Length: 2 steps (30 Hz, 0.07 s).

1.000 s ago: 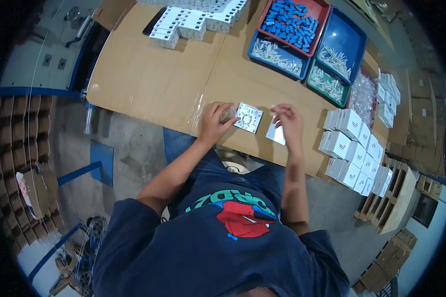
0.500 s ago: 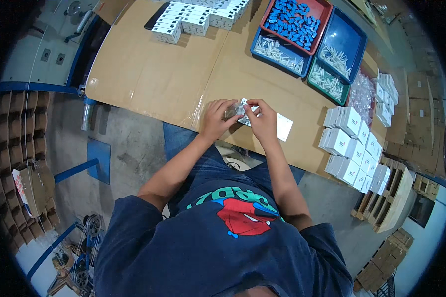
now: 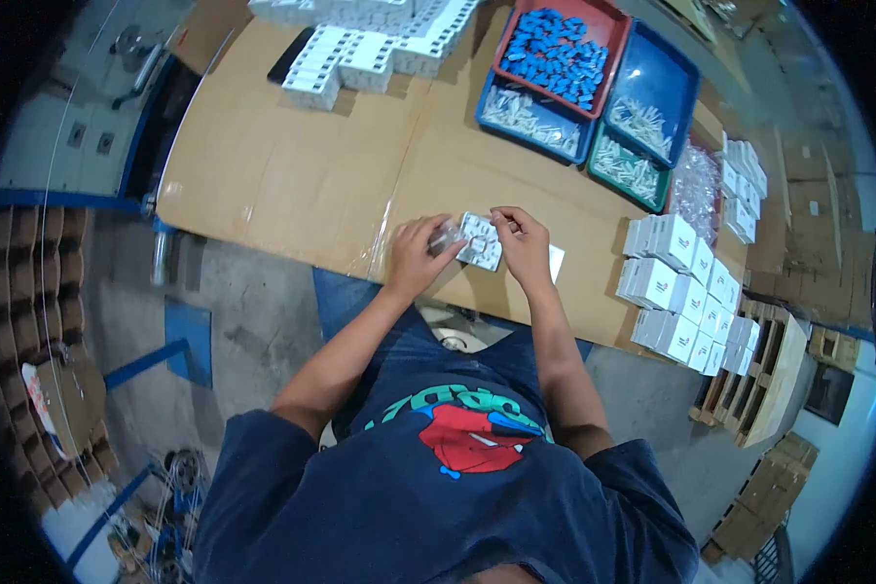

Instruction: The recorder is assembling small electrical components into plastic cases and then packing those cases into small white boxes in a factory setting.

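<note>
Close to the table's near edge, a small white box (image 3: 480, 242) with dark printing lies between my hands, its printed face up. My left hand (image 3: 419, 257) is curled round a clear plastic piece (image 3: 445, 237), whose exact kind I cannot make out, and its thumb reaches the box's left side. With bent fingers, my right hand (image 3: 523, 247) pinches at the upper right corner of the box. A flat white card (image 3: 556, 261) lies partly behind the right hand.
Far left, rows of white boxes (image 3: 365, 60) stand beside a dark phone-like slab (image 3: 290, 56). Trays hold blue parts (image 3: 555, 58) and white sticks (image 3: 625, 167). At right are stacked white boxes (image 3: 674, 282) and clear plastic bags (image 3: 696, 185). A wooden pallet (image 3: 754, 380) stands beyond.
The white box now shows its broad printed face instead of being mostly covered by my fingers. My hands have moved slightly apart, and the whole view has shifted a little.
</note>
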### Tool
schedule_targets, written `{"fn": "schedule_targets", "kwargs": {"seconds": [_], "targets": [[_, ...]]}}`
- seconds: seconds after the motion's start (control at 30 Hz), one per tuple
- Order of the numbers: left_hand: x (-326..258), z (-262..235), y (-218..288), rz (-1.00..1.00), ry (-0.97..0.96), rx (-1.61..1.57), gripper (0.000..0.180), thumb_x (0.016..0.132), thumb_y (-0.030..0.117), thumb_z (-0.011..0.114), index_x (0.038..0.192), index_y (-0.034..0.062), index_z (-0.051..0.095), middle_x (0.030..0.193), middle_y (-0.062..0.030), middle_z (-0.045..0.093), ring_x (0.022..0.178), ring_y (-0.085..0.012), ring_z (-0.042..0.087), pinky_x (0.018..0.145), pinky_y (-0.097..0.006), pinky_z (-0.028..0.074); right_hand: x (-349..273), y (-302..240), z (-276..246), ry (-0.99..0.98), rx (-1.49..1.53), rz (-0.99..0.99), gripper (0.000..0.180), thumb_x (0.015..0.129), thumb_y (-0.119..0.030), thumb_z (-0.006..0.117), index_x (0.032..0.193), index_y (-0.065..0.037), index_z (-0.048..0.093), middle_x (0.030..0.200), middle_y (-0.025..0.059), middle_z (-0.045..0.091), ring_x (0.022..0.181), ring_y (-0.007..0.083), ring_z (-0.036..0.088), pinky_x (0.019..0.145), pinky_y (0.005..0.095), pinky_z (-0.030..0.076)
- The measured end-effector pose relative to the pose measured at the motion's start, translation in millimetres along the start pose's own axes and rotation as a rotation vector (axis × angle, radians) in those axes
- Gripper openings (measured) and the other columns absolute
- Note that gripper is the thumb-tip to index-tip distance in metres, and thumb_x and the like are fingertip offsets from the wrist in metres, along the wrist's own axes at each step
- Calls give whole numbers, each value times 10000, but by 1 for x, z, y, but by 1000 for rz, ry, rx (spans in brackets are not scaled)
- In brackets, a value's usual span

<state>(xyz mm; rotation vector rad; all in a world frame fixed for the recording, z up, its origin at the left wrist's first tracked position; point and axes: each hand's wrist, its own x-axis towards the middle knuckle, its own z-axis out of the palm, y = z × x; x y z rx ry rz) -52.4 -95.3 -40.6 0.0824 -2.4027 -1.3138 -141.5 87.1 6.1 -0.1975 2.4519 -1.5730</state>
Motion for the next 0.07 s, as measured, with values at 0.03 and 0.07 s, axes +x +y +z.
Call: {"fn": "schedule_targets", "kwargs": {"seconds": [0.03,0.07], "targets": [[-1,2,-3,-56,-19,-12,493,809,357,853,1184,77,699,1046,-81,720,956,-254,680,877,-397,467,10,9,-7,18,21,-9,205,963,-189,712,1069,-18,755,917,109,753,749,153,675,685,292,537],[-3,0,-4,-114,-39,-22,511,805,383,860,1182,79,699,1060,-84,727,980,-243,687,902,-399,467,23,9,-17,36,-116,-55,241,960,-219,725,1104,-27,750,952,119,763,792,178,707,713,298,557]]}}
